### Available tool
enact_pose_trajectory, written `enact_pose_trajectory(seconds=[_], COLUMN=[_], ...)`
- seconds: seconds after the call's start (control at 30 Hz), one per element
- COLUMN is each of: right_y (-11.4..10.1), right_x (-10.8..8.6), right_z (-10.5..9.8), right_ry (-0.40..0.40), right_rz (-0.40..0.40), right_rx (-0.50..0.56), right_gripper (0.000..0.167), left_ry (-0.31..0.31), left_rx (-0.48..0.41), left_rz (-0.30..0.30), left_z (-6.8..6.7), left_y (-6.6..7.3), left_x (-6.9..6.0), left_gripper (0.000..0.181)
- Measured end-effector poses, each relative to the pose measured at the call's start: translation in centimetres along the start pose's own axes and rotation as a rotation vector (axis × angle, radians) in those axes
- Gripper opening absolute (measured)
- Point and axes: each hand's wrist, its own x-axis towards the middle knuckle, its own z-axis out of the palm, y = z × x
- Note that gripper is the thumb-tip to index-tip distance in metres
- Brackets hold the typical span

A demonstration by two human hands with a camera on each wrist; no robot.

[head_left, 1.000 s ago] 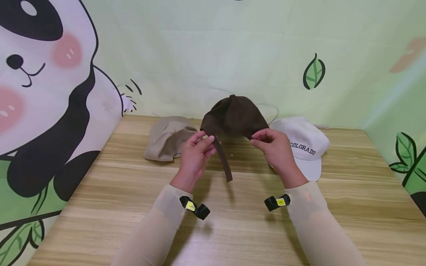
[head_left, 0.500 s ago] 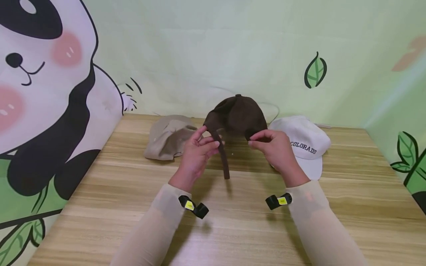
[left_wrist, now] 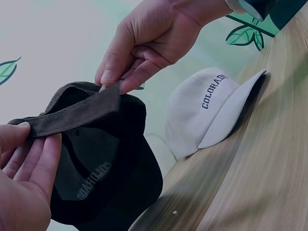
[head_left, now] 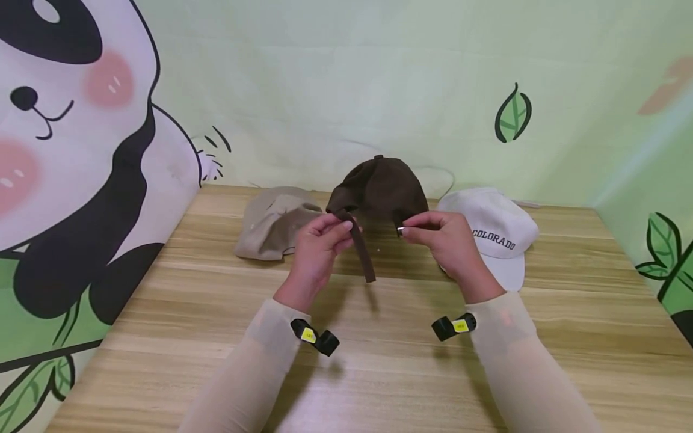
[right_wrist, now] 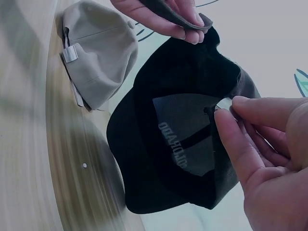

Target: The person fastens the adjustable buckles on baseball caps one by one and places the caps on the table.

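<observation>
Both hands hold up a dark brown cap (head_left: 387, 186) above the table, its rear opening toward me. My left hand (head_left: 319, 245) pinches the base of its strap (head_left: 363, 251), whose loose end hangs down. With thumb and index finger my right hand (head_left: 452, 243) pinches the small metal buckle (head_left: 399, 231) on the other side of the opening. Strap and buckle are apart. In the right wrist view the buckle (right_wrist: 224, 103) shows between the fingertips of the right hand (right_wrist: 269, 139), and reversed lettering shows inside the cap (right_wrist: 144, 159).
A beige cap (head_left: 271, 225) lies on the wooden table (head_left: 379, 373) at the back left. A white cap (head_left: 495, 225) lettered COLORADO is behind the right hand. The green printed backdrop (head_left: 303, 96) stands behind them. A tiny white speck (right_wrist: 84, 165) is on the tabletop.
The left fingers have shifted on the strap, and its hanging end has risen slightly. The metal buckle has come into sight at the right fingertips. The cap has moved a little left since half a second ago.
</observation>
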Motion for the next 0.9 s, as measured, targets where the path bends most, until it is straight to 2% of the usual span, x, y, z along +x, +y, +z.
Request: enact_pose_trajectory(seconds=[0.17, 0.37, 0.53, 0.7, 0.9], right_y=[0.1, 0.4, 0.4, 0.1, 0.1], right_x=[0.0, 0.2, 0.2, 0.1, 0.1], right_z=[0.3, 0.3, 0.1, 0.0, -0.2], right_ry=[0.002, 0.000, -0.017, -0.023, -0.009], right_rz=[0.014, -0.002, -0.020, -0.025, -0.044], right_rx=[0.092, 0.093, 0.052, 0.005, -0.154], right_gripper=[0.023, 0.021, 0.018, 0.016, 0.013], left_ry=[0.019, 0.056, 0.119, 0.162, 0.122], left_rx=[-0.002, -0.025, -0.030, 0.002, -0.023], left_rz=[0.014, 0.022, 0.047, 0.077, 0.033], left_z=[0.1, 0.2, 0.5, 0.7, 0.7], left_y=[0.1, 0.4, 0.8, 1.3, 1.5], left_x=[-0.1, -0.3, -0.3, -0.4, -0.5], left_gripper=[0.025, 0.026, 0.022, 0.014, 0.026])
